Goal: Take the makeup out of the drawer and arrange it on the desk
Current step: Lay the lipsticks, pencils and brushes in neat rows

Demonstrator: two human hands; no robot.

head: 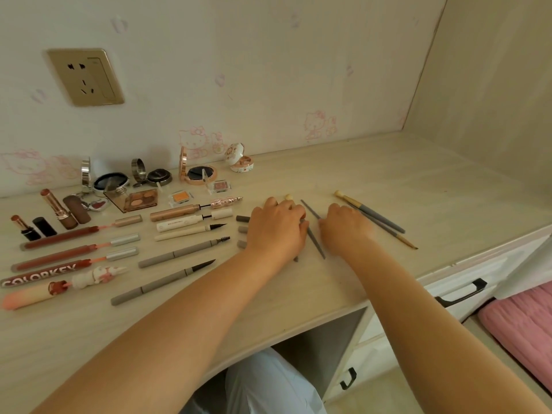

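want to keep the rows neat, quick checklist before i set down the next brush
1. Both hands on the desk: ok. Left hand and right hand rest either side of a thin grey brush handle.
2. Grip on that handle: cannot tell, fingertips are hidden.
3. Bare desk to place on: ok, free between the right hand and the two brushes lying further right.
4. Brush alignment: not ok, the two right brushes cross at an angle instead of lying parallel.
5. Grey caps left of the left hand: ok, stacked in a column, apart from the pens.
6. Drawer emptied: cannot tell, drawers at right appear closed.
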